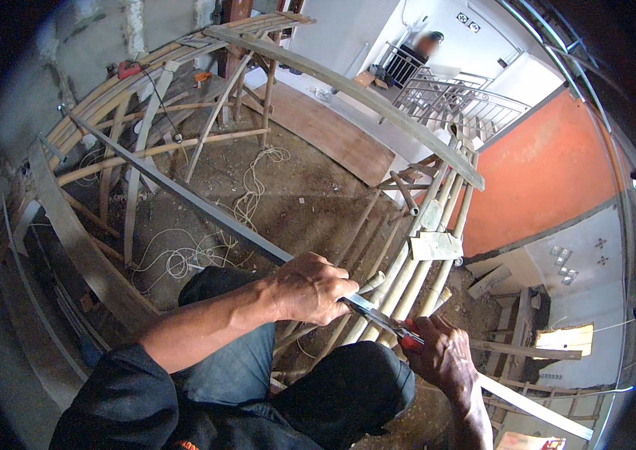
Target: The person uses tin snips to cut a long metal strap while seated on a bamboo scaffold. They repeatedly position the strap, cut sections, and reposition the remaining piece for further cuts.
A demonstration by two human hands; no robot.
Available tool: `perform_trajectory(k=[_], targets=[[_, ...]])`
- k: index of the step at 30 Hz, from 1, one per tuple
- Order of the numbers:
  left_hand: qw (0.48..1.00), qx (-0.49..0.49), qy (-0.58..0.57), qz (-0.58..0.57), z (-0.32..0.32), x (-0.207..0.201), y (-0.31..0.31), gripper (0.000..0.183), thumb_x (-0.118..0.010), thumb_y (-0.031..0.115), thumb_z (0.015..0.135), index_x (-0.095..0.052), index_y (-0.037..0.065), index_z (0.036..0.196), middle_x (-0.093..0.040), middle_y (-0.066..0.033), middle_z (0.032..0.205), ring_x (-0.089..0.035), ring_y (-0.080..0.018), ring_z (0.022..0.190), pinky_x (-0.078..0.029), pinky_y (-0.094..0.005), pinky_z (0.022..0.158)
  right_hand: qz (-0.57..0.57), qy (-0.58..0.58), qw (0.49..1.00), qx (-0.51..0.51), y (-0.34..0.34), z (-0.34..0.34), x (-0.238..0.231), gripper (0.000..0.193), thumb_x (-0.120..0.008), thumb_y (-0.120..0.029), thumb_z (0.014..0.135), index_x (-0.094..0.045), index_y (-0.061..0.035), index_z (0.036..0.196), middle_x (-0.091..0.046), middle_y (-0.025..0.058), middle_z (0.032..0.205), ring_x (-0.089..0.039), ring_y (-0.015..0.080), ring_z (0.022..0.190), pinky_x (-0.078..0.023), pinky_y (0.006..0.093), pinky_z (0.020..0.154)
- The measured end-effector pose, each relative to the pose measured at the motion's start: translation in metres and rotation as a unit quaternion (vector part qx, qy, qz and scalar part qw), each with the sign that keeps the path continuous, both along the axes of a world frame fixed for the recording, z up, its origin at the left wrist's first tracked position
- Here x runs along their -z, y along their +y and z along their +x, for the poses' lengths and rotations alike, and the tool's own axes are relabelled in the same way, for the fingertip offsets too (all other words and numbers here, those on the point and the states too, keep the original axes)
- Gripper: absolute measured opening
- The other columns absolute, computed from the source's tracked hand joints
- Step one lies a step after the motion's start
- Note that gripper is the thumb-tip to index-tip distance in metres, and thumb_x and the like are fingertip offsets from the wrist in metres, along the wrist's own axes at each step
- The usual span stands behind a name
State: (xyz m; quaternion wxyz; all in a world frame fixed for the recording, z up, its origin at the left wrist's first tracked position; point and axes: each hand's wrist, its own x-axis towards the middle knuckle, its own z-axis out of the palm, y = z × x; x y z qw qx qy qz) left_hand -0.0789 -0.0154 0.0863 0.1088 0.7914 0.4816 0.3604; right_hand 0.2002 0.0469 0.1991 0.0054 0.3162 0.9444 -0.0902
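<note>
A long, thin metal channel (258, 241) runs slantwise from the scaffold at the far left, down across my lap. My left hand (310, 289) is closed around it above my knees. Just to the right, my right hand (441, 349) grips red-handled snips (410, 341), whose head lies at the channel. Fingers hide most of that tool, so I cannot tell how far the jaws are apart. Past my right wrist a pale strip (535, 405) lies in line with the channel; whether it is the same piece, I cannot tell.
Bamboo poles (400, 289) lashed together stand right of my knees. A wooden plank (348, 86) spans the scaffolding. Far left, a red power tool (129, 69) rests on bamboo. Loose cable (175, 262) coils on the dirt floor below. A person (426, 46) is beyond the railing (456, 97).
</note>
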Motion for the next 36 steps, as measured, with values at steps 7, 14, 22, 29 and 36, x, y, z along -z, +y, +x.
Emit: perform_trajectory(k=[7,14,22,29,36], targets=[[1.000,-0.002,0.006,-0.003,-0.0001,-0.0027,-0.0012,0.022,-0.077,0.026,0.081,-0.067,0.007,0.084,-0.069,-0.0146,0.077,-0.072,-0.0353,0.077,-0.058,-0.0460,0.074,0.000,0.008,1.000,0.001,-0.0025,-0.0001,-0.0013,0.026,-0.077,-0.023,0.084,-0.071,-0.0067,0.103,-0.069,0.0131,0.087,-0.070,0.0358,0.079,-0.057,0.0456,0.068],[1.000,0.003,-0.004,-0.018,-0.0007,-0.0053,-0.0019,0.021,-0.076,0.026,0.083,-0.068,0.006,0.084,-0.070,-0.0154,0.077,-0.073,-0.0358,0.078,-0.058,-0.0466,0.074,0.018,0.024,1.000,-0.008,-0.0021,-0.0002,0.0028,0.027,-0.077,-0.015,0.081,-0.070,-0.0067,0.106,-0.070,0.0138,0.090,-0.071,0.0367,0.080,-0.058,0.0448,0.069],[1.000,-0.003,0.004,-0.027,-0.0002,-0.0044,-0.0011,0.021,-0.076,0.025,0.082,-0.068,0.006,0.082,-0.071,-0.0160,0.079,-0.073,-0.0365,0.078,-0.058,-0.0470,0.073,0.013,0.019,1.000,-0.001,-0.0054,0.0000,0.0026,0.027,-0.076,-0.014,0.081,-0.071,-0.0074,0.107,-0.070,0.0135,0.090,-0.072,0.0353,0.082,-0.059,0.0438,0.071],[0.999,-0.001,0.001,-0.033,-0.0003,-0.0037,-0.0015,0.021,-0.075,0.025,0.082,-0.068,0.006,0.083,-0.071,-0.0156,0.079,-0.073,-0.0366,0.078,-0.058,-0.0469,0.074,0.005,0.013,1.000,0.006,-0.0049,0.0020,0.0045,0.025,-0.076,-0.015,0.082,-0.071,-0.0082,0.106,-0.071,0.0135,0.090,-0.072,0.0352,0.081,-0.059,0.0440,0.071],[1.000,-0.004,-0.002,-0.023,-0.0002,-0.0036,-0.0033,0.020,-0.075,0.025,0.082,-0.070,0.007,0.087,-0.071,-0.0151,0.080,-0.073,-0.0364,0.079,-0.059,-0.0470,0.074,0.005,-0.004,1.000,-0.003,-0.0013,0.0038,0.0051,0.020,-0.075,-0.018,0.086,-0.073,-0.0092,0.104,-0.070,0.0130,0.084,-0.072,0.0356,0.077,-0.059,0.0449,0.067]])
